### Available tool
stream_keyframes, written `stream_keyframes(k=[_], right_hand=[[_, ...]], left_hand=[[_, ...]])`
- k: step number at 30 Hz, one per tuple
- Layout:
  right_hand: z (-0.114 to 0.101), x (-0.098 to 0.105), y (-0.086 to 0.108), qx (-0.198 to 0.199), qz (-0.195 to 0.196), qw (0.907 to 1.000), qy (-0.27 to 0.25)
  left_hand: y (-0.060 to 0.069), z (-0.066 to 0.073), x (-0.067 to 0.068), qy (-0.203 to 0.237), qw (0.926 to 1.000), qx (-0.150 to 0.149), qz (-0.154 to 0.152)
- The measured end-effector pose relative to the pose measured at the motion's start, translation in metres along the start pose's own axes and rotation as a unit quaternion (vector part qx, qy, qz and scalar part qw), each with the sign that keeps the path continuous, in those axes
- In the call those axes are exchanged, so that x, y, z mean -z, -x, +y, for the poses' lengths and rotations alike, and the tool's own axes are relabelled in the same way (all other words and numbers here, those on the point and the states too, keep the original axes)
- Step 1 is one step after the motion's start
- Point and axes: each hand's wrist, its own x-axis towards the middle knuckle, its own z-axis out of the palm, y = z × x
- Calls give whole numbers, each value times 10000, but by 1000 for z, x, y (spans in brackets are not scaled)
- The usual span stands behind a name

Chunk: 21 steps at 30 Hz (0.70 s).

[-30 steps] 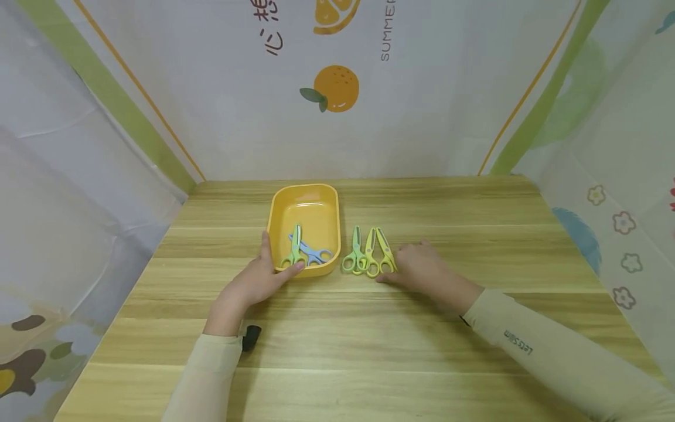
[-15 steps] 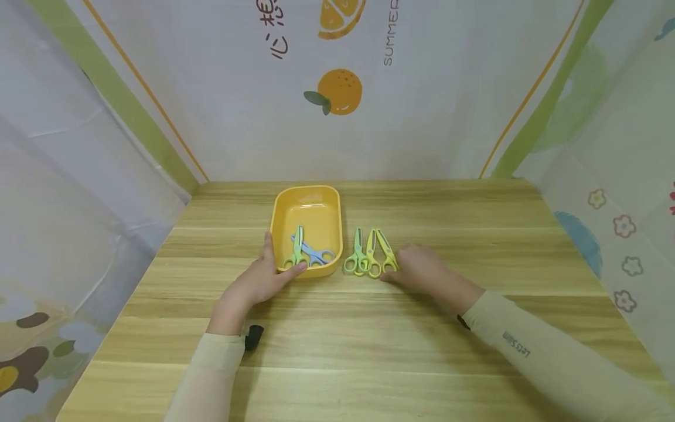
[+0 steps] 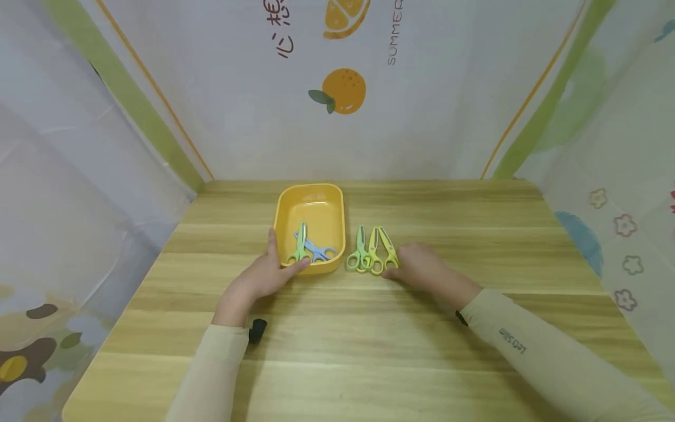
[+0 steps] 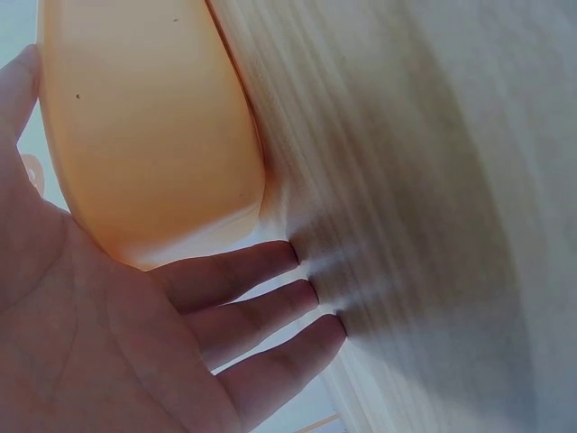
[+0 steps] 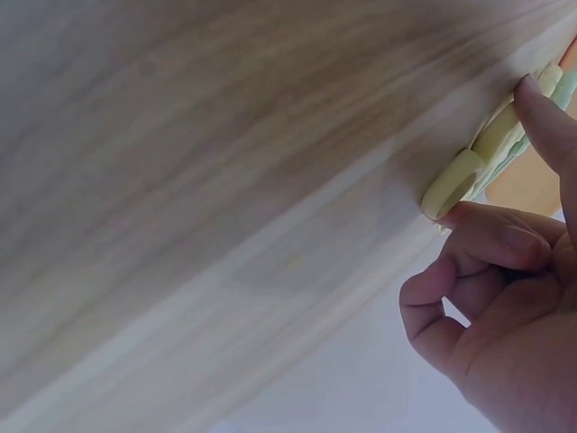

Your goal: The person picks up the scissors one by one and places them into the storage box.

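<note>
A yellow tray (image 3: 316, 268) stands on the table. Inside it lie green scissors (image 3: 301, 240) across blue scissors (image 3: 318, 250). My left hand (image 3: 263, 275) rests round the tray's near left corner, thumb over the rim; in the left wrist view its straight fingers (image 4: 243, 320) touch the table. Right of the tray, green scissors (image 3: 360, 246), yellow scissors (image 3: 374, 249) and a rightmost yellow pair (image 3: 389, 246) lie side by side, blades pointing away. My right hand (image 3: 422, 266) pinches at the rightmost pair's handle; in the right wrist view the index finger touches a handle ring (image 5: 455, 180).
A wood-grain table (image 3: 327, 351) carries everything, its far edge meeting a white curtain (image 3: 422, 117) printed with oranges. More printed cloth (image 3: 633, 234) hangs at the right. A small black object (image 3: 256, 331) sits at my left wrist.
Hands, tray and scissors keep their places relative to each other; the head view has shifted slightly. The right hand stays at the rightmost yellow scissors.
</note>
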Motion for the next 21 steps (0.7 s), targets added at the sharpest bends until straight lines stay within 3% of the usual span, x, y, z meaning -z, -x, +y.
stream_keyframes(k=[21], right_hand=[[-5,5,-1,-161,-279,9994,-115]], left_hand=[[0,1,2,25,10000,-22,18]])
